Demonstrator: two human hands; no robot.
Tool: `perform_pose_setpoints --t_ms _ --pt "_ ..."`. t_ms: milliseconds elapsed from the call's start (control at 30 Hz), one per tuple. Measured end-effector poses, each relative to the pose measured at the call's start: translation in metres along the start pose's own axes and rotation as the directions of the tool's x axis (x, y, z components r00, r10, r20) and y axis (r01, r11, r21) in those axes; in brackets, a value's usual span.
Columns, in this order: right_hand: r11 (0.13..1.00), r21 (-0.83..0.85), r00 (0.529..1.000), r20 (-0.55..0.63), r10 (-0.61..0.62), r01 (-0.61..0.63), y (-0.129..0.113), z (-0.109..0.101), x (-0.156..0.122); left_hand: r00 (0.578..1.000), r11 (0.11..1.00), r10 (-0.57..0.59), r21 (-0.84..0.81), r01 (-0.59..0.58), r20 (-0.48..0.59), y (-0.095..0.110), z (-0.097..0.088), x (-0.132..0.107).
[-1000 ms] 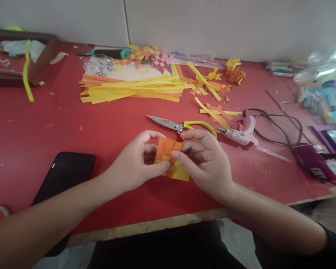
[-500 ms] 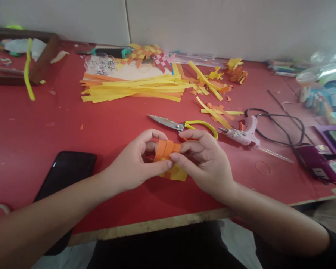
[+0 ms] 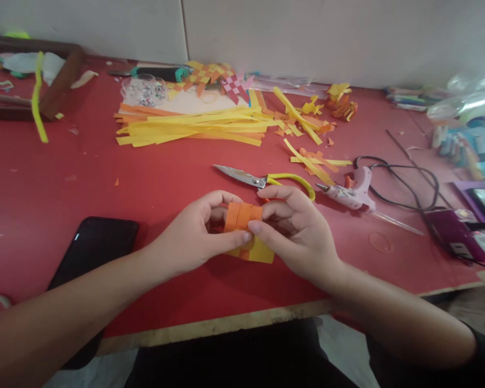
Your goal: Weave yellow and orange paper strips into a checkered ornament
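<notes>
Between my hands is a small piece of woven paper strips (image 3: 239,214), orange on its upper part and yellow below. My left hand (image 3: 204,229) pinches its left side, thumb in front and fingers behind. On the right, my right hand (image 3: 297,231) presses its thumb on the orange strips, with its fingers curled at the right edge. The fingertips behind the paper are partly hidden. Just beyond my hands lie scissors (image 3: 242,175) with yellow handles, partly covered by my right hand.
Yellow and orange paper strips (image 3: 194,128) lie at the back. A pink glue gun (image 3: 353,194) with a black cord rests to the right. A black phone (image 3: 97,250) lies left, near a brown wooden tray (image 3: 67,81). Woven paper fish (image 3: 212,75) sit by the wall.
The woven paper has tilted slightly, and its lower yellow part reaches a little further right. Both hands keep their hold in nearly the same place.
</notes>
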State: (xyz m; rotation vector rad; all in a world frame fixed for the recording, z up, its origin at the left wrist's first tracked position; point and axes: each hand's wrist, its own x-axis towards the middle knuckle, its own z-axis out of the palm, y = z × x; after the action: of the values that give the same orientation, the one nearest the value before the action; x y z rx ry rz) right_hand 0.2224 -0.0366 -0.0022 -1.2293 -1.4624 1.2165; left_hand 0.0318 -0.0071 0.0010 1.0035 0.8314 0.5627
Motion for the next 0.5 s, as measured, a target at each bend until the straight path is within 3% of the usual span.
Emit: perform_pose_setpoints --t_ms 167,500 --pt "0.999 -0.038 1.000 -0.010 -0.022 0.021 0.0020 -0.0022 0.0007 0.996 0.997 0.068 0.040 -0.066 -0.051 0.0002 0.0000 0.0012" --pt "0.998 -0.040 0.999 -0.003 -0.043 0.042 0.0043 -0.0026 0.0012 0.991 0.999 0.038 0.005 -0.038 -0.124 0.0016 0.0004 0.0029"
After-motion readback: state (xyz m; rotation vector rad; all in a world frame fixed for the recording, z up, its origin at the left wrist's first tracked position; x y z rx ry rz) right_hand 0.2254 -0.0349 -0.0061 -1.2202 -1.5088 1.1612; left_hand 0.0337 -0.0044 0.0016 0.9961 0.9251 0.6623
